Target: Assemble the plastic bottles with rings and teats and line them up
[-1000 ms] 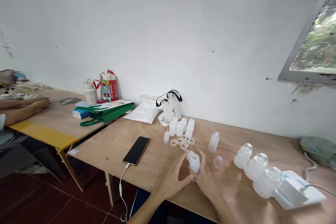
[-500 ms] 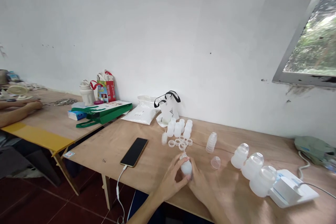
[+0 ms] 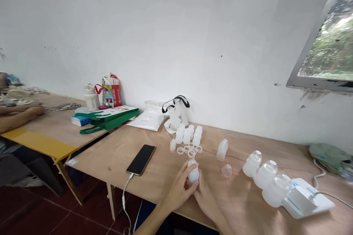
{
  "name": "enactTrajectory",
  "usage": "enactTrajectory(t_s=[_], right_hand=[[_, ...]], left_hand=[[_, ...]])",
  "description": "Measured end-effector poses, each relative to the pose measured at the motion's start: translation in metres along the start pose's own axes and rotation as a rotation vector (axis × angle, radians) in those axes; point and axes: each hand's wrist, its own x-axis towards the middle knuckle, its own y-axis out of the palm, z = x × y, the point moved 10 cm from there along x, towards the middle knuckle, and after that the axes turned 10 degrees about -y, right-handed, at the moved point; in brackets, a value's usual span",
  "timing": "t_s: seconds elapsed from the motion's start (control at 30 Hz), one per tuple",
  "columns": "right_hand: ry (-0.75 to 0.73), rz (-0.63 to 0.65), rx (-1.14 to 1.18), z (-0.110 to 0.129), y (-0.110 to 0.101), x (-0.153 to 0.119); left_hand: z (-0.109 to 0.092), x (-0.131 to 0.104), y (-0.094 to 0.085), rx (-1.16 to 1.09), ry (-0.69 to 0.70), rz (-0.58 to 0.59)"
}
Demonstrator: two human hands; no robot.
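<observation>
A small translucent white baby bottle (image 3: 194, 174) is between my two hands, above the table's front edge. My left hand (image 3: 179, 186) wraps it from the left, fingers across its upper part and thumb low on its body. Closed against its right side and base is my right hand (image 3: 204, 192), partly hidden. Just beyond lie several screw rings (image 3: 191, 150), a stack of nipples (image 3: 173, 144) and several uncapped bottles (image 3: 186, 136). One loose clear cap (image 3: 226, 170) rests to the right, with a stack of clear caps (image 3: 222, 149) behind it.
Three capped bottles (image 3: 265, 174) stand at the right beside a white box (image 3: 300, 200) with a cable. A phone (image 3: 141, 159) on a charging cord lies left. White bags (image 3: 150, 117) and a green bag (image 3: 110, 119) sit further back. Another person's arm (image 3: 22, 115) rests on the left table.
Both hands and the bottle have shifted slightly left. The bottle's top now leans a little differently, and my right hand has come in closer beneath it. The other objects look unmoved.
</observation>
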Motion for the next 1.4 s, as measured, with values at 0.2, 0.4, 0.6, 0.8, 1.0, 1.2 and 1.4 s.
enactTrajectory(t_s=[0.2,0.4,0.6,0.8,1.0,1.2,1.4], right_hand=[[-0.005,0.035,-0.064,-0.017,0.010,-0.004],[0.048,0.000,-0.169,-0.030,0.006,-0.006],[-0.005,0.041,-0.056,0.001,0.000,-0.002],[-0.041,-0.044,0.085,0.028,-0.042,-0.001],[-0.019,-0.090,-0.024,0.035,-0.051,-0.001],[-0.053,-0.108,-0.174,0.037,-0.053,0.000],[-0.067,-0.145,-0.188,0.038,-0.059,0.002]], left_hand=[[-0.009,-0.002,-0.003,0.001,0.113,-0.053],[-0.010,-0.001,-0.006,0.091,0.147,-0.093],[-0.007,-0.001,-0.007,0.105,0.153,-0.106],[-0.015,-0.002,-0.005,0.034,0.168,-0.065],[-0.017,0.000,-0.004,-0.022,0.143,0.047],[-0.010,-0.004,0.000,0.022,0.159,0.102],[0.004,-0.005,0.010,-0.125,0.185,0.100]])
